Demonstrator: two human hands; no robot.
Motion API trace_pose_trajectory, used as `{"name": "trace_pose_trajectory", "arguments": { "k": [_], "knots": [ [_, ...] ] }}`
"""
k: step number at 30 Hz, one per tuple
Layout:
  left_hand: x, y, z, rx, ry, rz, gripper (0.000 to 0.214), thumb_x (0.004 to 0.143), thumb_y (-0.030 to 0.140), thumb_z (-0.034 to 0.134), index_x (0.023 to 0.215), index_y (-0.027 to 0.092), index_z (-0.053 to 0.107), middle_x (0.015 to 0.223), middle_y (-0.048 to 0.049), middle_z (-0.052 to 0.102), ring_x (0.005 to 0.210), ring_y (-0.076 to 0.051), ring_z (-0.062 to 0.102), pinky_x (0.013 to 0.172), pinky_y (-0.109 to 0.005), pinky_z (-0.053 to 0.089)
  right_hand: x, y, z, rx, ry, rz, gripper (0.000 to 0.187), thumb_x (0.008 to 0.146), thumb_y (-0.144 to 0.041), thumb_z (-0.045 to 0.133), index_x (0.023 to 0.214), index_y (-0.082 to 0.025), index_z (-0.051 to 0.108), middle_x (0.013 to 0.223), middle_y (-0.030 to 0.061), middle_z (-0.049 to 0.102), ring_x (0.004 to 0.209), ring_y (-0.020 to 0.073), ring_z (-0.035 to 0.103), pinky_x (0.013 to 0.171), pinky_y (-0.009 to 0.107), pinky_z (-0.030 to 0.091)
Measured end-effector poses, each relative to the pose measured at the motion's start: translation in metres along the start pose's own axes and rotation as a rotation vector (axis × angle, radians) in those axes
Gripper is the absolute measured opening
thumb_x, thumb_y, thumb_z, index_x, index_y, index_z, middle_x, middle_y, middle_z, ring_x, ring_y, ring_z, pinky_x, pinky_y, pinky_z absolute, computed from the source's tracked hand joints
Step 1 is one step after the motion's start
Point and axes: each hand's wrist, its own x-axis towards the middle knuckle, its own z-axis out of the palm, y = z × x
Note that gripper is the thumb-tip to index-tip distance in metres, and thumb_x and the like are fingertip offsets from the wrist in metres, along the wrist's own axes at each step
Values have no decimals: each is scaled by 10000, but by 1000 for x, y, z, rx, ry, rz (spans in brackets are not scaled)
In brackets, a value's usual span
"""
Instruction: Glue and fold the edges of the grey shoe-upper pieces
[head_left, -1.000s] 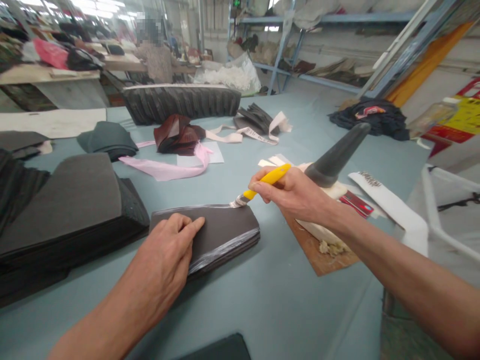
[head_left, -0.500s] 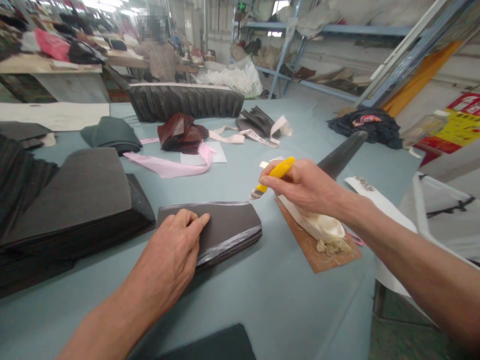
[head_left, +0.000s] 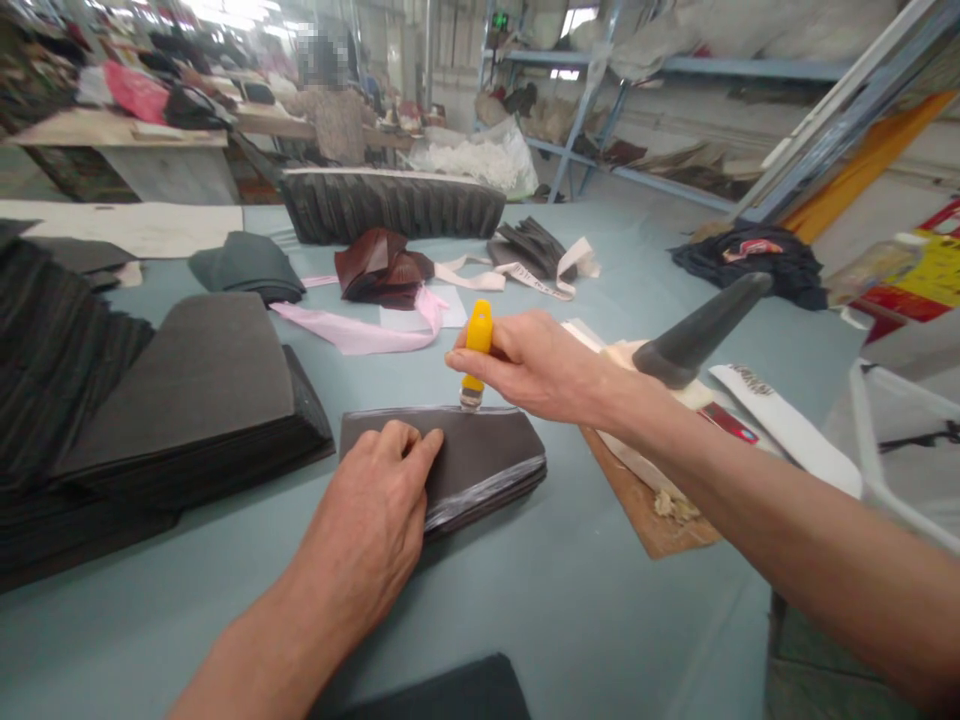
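Observation:
A small stack of dark brown cut pieces with silvery edges lies on the grey-blue table. My left hand lies on its near left part, fingers pressed flat on top. My right hand grips a yellow-handled brush held upright, its tip touching the stack's far edge.
A big pile of dark pieces sits at left. A wooden board with a white lump and a black cone-shaped tool lies at right. Pink ribbon, maroon pieces, dark bundles and black cloth lie farther back. A person stands at a far bench.
My right hand swung the brush from over the board at right to upright at the stack's far edge. The left hand stayed pressed on the stack. The view shifted slightly.

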Motion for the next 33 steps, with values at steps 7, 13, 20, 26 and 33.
{"name": "trace_pose_trajectory", "arguments": {
  "k": [7, 13, 20, 26, 33],
  "knots": [
    [0, 6, -2, -3, -47, -64, 576, 1004, 76, 346, 1481, 158, 659, 1228, -151, 674, 1014, -292, 627, 1008, -524, 586, 9, -6, -2, 115, 68, -71, 567, 1114, -610, 496, 744, -190, 588, 638, -42, 488, 613, 100, 392, 669, 318, 277],
    [2, 9, -3, 5, -91, -103, 576, 1012, 90, 342, 1498, 158, 643, 1242, -155, 658, 1051, -314, 608, 1027, -563, 579, -5, 11, -14, -89, 41, 65, 548, 1080, -536, 564, 645, -206, 520, 565, -37, 444, 572, 105, 334, 644, 345, 224],
    [1, 7, -1, 21, -66, -69, 574, 1002, 89, 344, 1492, 142, 639, 1236, -162, 666, 1037, -308, 615, 1011, -549, 587, 5, -5, 10, 10, 94, 24, 553, 1100, -510, 549, 646, -218, 427, 583, -46, 386, 594, 104, 317, 640, 336, 223],
    [0, 4, 2, 32, -11, -42, 539, 1015, 105, 335, 1435, 169, 667, 1181, -142, 673, 993, -287, 613, 952, -507, 584, 2, 1, 3, 30, 141, 29, 626, 1089, -687, 467, 680, -213, 473, 622, -30, 435, 610, 107, 376, 647, 333, 243],
    [1, 8, 0, 27, -55, -64, 531, 1021, 110, 322, 1420, 163, 669, 1182, -143, 660, 1005, -300, 598, 983, -539, 575, 11, -8, 19, 59, 146, 25, 614, 1099, -635, 478, 648, -226, 397, 603, -38, 412, 598, 99, 334, 632, 331, 234]
  ]
}}
